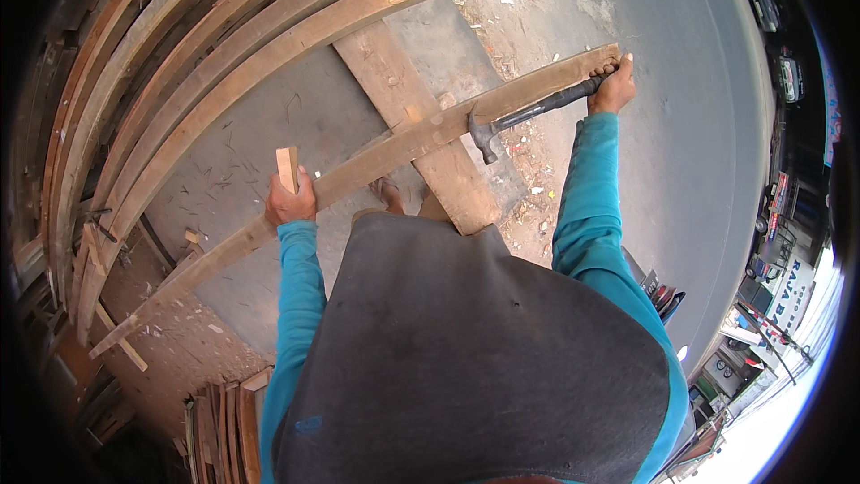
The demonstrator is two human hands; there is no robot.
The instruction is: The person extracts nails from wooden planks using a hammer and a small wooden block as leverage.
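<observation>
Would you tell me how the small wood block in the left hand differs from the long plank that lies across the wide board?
The small wood block is short and stands upright in the left hand; the long plank is far longer and lies slanting across the wide board. The block is held clear; the plank rests on other wood. Both are bare brown timber.

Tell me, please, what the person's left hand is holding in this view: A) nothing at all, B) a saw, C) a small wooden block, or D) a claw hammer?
C: the left hand has its grip closed around a small wooden block held upright above the long plank, while the claw hammer is in the right hand.
</observation>
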